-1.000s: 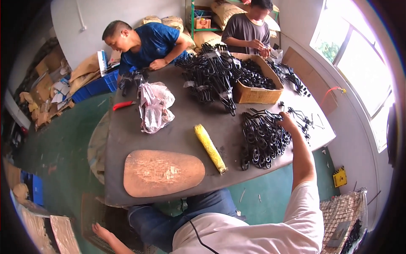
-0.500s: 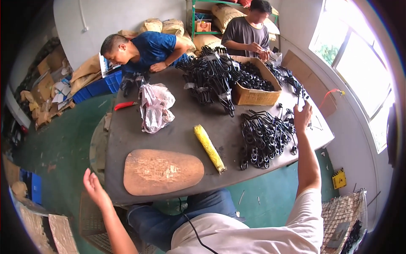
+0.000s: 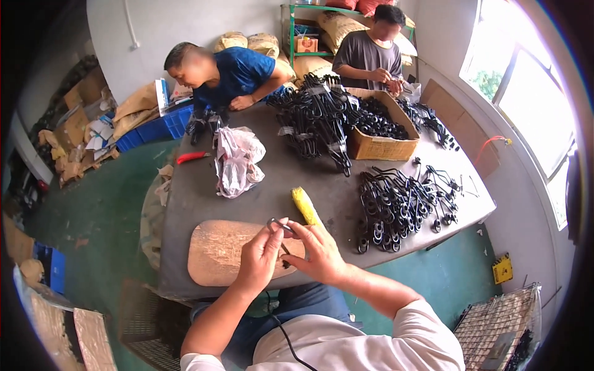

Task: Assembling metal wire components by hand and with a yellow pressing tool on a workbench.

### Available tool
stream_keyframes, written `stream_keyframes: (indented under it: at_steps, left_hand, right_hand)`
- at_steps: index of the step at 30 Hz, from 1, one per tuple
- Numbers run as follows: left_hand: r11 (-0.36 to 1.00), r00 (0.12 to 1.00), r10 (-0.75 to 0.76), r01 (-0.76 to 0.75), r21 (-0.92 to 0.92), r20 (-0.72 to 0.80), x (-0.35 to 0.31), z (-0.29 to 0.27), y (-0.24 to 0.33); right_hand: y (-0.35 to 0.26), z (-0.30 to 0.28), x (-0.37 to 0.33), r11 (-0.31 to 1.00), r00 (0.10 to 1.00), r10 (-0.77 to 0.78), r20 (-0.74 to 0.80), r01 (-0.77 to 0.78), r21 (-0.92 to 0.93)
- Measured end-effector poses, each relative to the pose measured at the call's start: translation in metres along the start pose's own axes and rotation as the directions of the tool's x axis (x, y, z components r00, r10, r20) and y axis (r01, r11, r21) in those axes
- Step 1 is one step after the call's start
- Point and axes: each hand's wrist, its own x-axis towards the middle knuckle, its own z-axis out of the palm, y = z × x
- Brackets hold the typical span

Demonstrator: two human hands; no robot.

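Both hands meet over the near edge of the table, in front of my body. Between them is a thin black bent hook, its curved end up and a dark end piece hanging below. My left hand pinches the curved end between thumb and fingers. My right hand closes on the same hook from the other side; its palm side is partly hidden. Under the hands lies a worn brown wooden board. A yellow wrapped roll sticks out beyond my right fingers. To the right lies a loose pile of black hooks.
Bundled black hooks and a cardboard box of small black parts stand farther back. A crumpled pale plastic bag and a red-handled tool lie at left. Two people work across the grey table.
My right hand has come back from the hook pile to the middle with a hook. My left hand has moved in from the left to meet it. The view has shifted slightly.
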Motion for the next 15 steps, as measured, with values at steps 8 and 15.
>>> stream_keyframes:
  at_steps: [8,15]
  left_hand:
    - [0.996,0.976,-0.09,0.086,-0.026,-0.197,-0.004,-0.027,-0.005]
    - [0.978,0.978,-0.204,0.206,0.026,-0.05,0.006,-0.028,-0.017]
  right_hand:
    - [0.055,0.004,-0.028,0.829,0.944,0.329,-0.008,-0.292,-0.476]
    - [0.094,0.017,-0.061,0.783,0.842,0.517,0.153,-0.394,-0.481]
